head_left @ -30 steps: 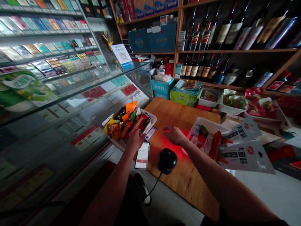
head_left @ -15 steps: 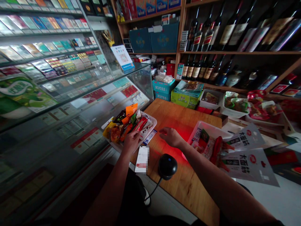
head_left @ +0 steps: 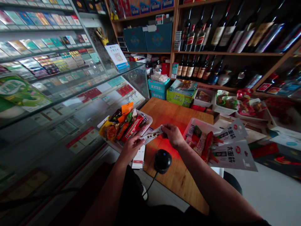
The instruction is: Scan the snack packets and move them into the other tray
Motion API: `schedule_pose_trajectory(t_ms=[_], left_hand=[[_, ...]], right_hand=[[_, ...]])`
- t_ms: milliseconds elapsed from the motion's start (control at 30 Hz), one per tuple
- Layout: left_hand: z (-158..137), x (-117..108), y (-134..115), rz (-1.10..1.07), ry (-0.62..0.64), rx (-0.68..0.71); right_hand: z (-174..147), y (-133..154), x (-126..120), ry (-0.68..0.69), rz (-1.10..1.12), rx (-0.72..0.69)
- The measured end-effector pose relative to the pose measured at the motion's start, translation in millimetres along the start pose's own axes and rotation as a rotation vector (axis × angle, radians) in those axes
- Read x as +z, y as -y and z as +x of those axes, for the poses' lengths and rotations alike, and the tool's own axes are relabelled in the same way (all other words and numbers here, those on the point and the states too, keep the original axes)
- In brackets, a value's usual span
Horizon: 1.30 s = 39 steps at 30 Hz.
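Observation:
A slim white snack packet with dark spots point(head_left: 151, 136) is stretched between my two hands above the wooden table point(head_left: 160, 108). My left hand point(head_left: 131, 148) pinches its left end, and the fingers of my right hand point(head_left: 173, 134) are closed on its other end. Just behind my left hand sits a white tray point(head_left: 150, 121) heaped with colourful snack packets, among them a long red one point(head_left: 133, 127). A phone point(head_left: 138, 159) lies below the packet, partly covered by my left hand. Near the table's front edge stands a round black scanner point(head_left: 163, 161) with a cable, casting red light.
To the right, a white basket point(head_left: 188, 125) holds snack packs, with large grey bags point(head_left: 238, 157) sticking out. A glass display counter point(head_left: 80, 108) borders the left side. Cartons point(head_left: 180, 98) and snack tubs point(head_left: 224, 106) line the back, below shelves of bottles point(head_left: 217, 36).
My left hand has lifted the spotted packet out from the tray and drawn it nearer. My right hand, formerly free, now grips its other end. The view has shifted slightly.

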<state>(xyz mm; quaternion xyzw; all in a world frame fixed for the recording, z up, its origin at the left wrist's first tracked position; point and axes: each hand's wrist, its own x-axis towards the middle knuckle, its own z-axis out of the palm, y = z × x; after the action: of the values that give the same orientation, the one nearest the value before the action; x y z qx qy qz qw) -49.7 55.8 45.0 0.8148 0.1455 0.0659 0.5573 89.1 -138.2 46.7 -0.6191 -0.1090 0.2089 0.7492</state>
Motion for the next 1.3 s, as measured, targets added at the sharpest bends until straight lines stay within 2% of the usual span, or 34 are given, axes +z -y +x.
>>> schedule_pose_trajectory(t_ms=[133,300,467,633,733,1000,1133,1300], left_hand=[[-1.2,3.2,5.8,-0.054,-0.056,-0.019],[-6.6,15.8,8.4,-0.270,-0.138,0.051],[-21.6,34.3,14.2,-0.375,-0.271,0.119],[-40.6,42.8,15.0,-0.423,-0.264,0.125],[-43.2,42.4,14.0,-0.366,-0.245,0.103],[-25.9,43.4,28.9,-0.037,-0.285,0.225],[-13.2,44.8,39.7,0.193,-0.266,0.268],[7.0,46.9,48.5,0.345,-0.235,0.298]], right_hand=[[-11.4,-0.6,-5.4,0.005,0.014,0.003],[-26.8,-8.4,-12.2,0.005,0.095,-0.005],[-46.9,-21.8,-18.6,-0.001,0.135,-0.015],[-69.1,-32.8,-26.5,-0.077,0.047,-0.010],[-74.2,-34.7,-31.8,-0.094,-0.120,-0.067],[-67.9,-36.6,-43.8,-0.221,-0.636,-0.217],[-64.9,-39.6,-47.9,-0.242,-0.810,-0.207],[-62.5,-49.1,-52.9,-0.211,-0.898,-0.167]])
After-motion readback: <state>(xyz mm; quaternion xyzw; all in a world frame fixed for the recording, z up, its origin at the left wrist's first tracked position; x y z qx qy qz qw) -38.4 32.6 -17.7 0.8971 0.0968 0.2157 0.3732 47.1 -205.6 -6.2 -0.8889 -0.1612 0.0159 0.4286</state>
